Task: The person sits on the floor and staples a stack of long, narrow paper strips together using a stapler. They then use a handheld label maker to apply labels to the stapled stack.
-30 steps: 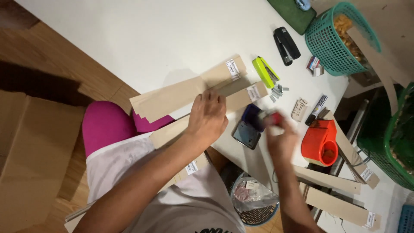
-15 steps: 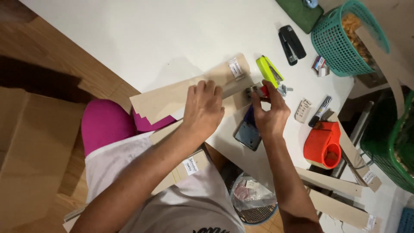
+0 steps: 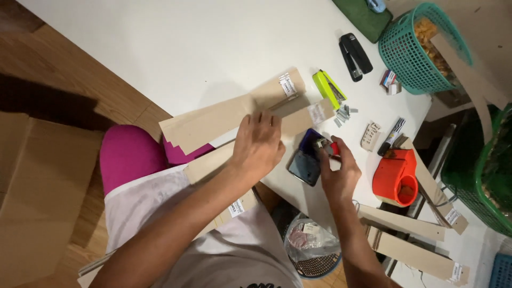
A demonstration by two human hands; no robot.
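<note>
Left hand (image 3: 260, 149) presses flat, fingers spread, on the brown envelopes (image 3: 224, 120) lying on the counter (image 3: 176, 48). Right hand (image 3: 337, 173), just right of them, pinches a small red tool (image 3: 328, 148), fingers closed round it. Loose staples (image 3: 341, 113) could scatter; the envelopes may slide. Count: two staplers, one tape dispenser (image 3: 394, 178).

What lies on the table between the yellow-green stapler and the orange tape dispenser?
In the head view, loose staples, a small white block and a marker lie between the yellow-green stapler and the orange tape dispenser.

two staplers (image 3: 355, 53) (black, yellow-green (image 3: 329, 88)), one tape dispenser (image 3: 396, 176)
</note>
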